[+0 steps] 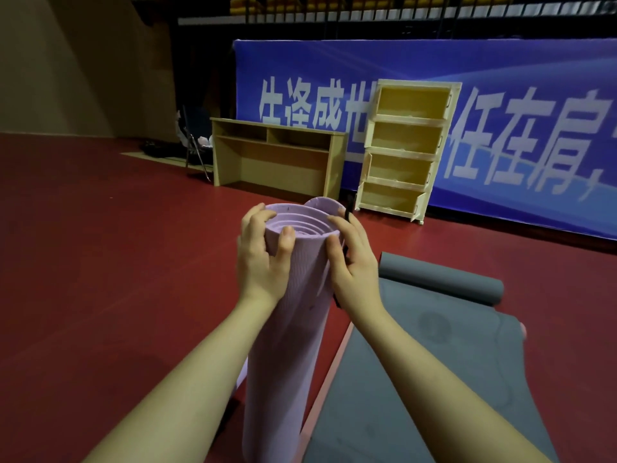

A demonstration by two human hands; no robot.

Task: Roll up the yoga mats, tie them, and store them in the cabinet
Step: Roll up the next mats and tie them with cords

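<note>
Between both forearms, held upright off the red floor point(83, 245): lilac rolled mat point(283, 345), ribbed, spiral end up, left hand point(260, 259) and right hand point(350, 262) curled around its top. Just right, flat: grey mat point(417, 362), far end rolled. Beyond: desk point(277, 162), open cabinet point(404, 152).
</note>
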